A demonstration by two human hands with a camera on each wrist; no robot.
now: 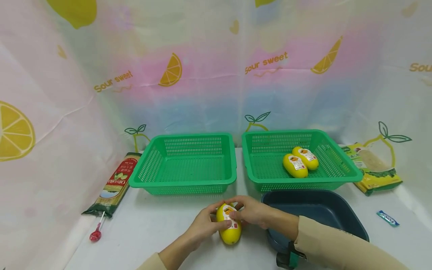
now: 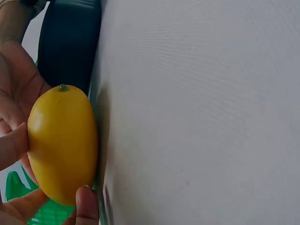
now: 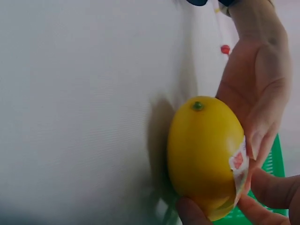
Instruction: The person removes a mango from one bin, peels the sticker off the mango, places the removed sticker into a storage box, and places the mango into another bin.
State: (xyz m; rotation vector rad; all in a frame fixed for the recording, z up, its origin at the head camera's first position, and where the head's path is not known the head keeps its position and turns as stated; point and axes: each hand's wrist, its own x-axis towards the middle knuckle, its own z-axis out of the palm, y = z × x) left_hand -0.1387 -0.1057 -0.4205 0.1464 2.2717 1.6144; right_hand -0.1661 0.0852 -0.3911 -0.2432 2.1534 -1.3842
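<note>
On the white tabletop in front of me is a yellow oval melon [image 1: 231, 235] with a white printed label on its upper side. My left hand [image 1: 205, 225] grips it from the left, thumb across the label's lower part. From the right, my right hand [image 1: 252, 212] holds its far end, thumb on the label. Both wrist views show the melon [image 2: 63, 145] [image 3: 204, 150] between the fingers of both hands, its small green stem nub visible. Two similar labelled melons [image 1: 295, 166] lie side by side in the right green basket [image 1: 266, 161].
The left green basket [image 1: 194, 168] stands behind the hands. A dark blue basin [image 1: 314, 204] sits under my right forearm. A noodle packet [image 1: 118, 180] and red lollipop [image 1: 96, 235] lie left; a yellow-green bag [image 1: 374, 167] and small blue-green wrapped sweet [image 1: 388, 218] lie right.
</note>
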